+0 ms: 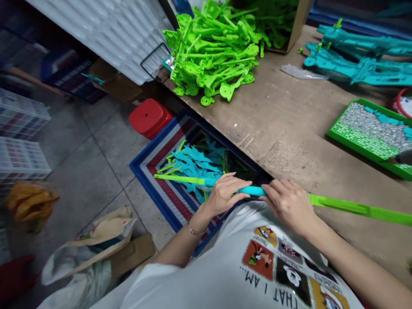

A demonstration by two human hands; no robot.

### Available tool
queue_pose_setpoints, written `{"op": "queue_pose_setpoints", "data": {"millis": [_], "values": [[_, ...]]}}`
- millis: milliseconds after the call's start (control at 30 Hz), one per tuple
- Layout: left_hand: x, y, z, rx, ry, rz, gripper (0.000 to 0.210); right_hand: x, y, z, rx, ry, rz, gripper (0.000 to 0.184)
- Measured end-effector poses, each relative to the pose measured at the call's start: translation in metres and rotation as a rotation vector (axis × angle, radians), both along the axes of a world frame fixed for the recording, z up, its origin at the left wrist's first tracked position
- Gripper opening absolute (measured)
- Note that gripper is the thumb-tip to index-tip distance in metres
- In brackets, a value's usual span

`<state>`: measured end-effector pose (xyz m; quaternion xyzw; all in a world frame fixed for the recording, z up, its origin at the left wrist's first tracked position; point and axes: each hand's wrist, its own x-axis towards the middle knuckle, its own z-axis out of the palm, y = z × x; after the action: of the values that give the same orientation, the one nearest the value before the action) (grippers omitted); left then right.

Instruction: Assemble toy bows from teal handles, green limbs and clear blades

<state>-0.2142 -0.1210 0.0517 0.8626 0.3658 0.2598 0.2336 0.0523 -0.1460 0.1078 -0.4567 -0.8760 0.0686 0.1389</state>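
Turquoise-and-lime plastic strip (254, 191), two-handed hold

Around: lime-green plastic parts (215, 51), heaped on worktop (273, 116), upper centre; green tray (363, 139) of small metal pieces, right; blue-rimmed crate (137, 165) of turquoise and lime parts, centre, partly behind strip. Strip: from centre to right edge, within the fingers. Fingers: left hand (223, 193) closed on turquoise section; right hand (289, 204) wrapped where turquoise meets lime.

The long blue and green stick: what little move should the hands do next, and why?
Maybe shift the long blue and green stick to the left and lower it into the striped crate. The left hand and right hand both hold it, its left end sticks out over the crate, and blue and green pieces lie inside.
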Motion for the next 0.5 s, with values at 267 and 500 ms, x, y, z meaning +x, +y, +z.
{"op": "queue_pose_setpoints", "data": {"millis": [267, 500], "values": [[-0.082, -0.057, -0.093, -0.21, 0.088, 0.741, 0.031, -0.033, 0.02, 0.009, 0.088, 0.054, 0.228, 0.021], [-0.099, -0.048, -0.131, -0.294, 0.047, 1.269, 0.036, -0.038, 0.014, 0.002, -0.008, 0.329, 0.42, 0.027]]}}
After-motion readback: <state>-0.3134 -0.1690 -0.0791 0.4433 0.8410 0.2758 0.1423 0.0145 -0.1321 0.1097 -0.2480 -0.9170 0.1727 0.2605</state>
